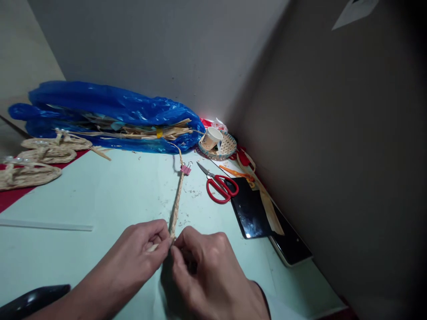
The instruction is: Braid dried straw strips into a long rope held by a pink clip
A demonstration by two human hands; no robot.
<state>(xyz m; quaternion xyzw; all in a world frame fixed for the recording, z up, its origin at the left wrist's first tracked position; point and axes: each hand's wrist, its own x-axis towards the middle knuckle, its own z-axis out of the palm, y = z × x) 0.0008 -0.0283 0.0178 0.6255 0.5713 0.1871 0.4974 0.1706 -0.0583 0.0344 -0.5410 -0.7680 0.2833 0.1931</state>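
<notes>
A pale braided straw cord [177,202] runs from a pink binder clip [186,169] down to my hands. My left hand [143,249] is closed, pinching the braid's near end, and a light strand shows between its fingers. Right beside it, my right hand [210,266] has its thumb and fingers pressed together at the same end of the braid. The strands inside this hand are mostly hidden. Beyond the clip, the cord's thin tail curves toward a bundle of dry straw [173,131] in a blue plastic bag [110,100].
Red-handled scissors [223,189] lie right of the braid, near a black tablet [250,209] and a phone [293,242]. A paper cup [212,137] stands in a woven basket [227,146]. Woven sandals [30,173] and a white strip [46,225] lie left. A grey wall rises at right.
</notes>
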